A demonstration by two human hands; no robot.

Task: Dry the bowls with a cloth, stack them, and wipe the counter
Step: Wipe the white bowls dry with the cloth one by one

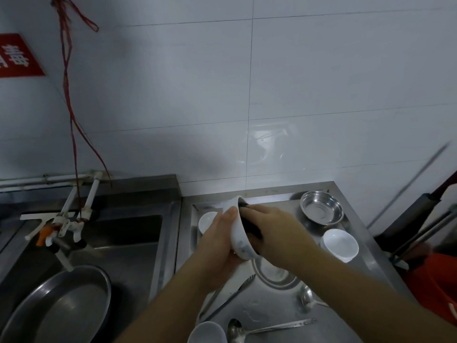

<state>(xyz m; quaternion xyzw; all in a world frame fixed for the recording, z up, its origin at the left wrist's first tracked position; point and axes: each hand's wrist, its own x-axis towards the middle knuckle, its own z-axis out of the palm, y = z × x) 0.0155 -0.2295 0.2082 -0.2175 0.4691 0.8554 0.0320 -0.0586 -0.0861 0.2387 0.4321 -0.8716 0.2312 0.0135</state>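
Note:
My left hand point(217, 237) grips a white bowl point(238, 233) tipped on its side above the steel counter point(272, 308), thumb over the rim. My right hand point(274, 231) holds a dark cloth point(251, 225) pushed into the bowl's opening. A white bowl point(339, 245) stands to the right on the counter, perhaps on top of another. Another white bowl point(207, 221) sits behind my left hand, and one more white bowl point(207, 332) is at the bottom edge. A steel bowl point(321, 210) stands at the back right, and a steel dish point(274, 273) lies partly hidden under my right forearm.
Tongs point(227, 297), a ladle point(262, 329) and a spoon point(309, 299) lie on the counter front. Left is a sink point(128, 241) with taps point(61, 226) and a large steel basin point(61, 303). A red bucket point(435, 285) with mop handles stands right of the counter.

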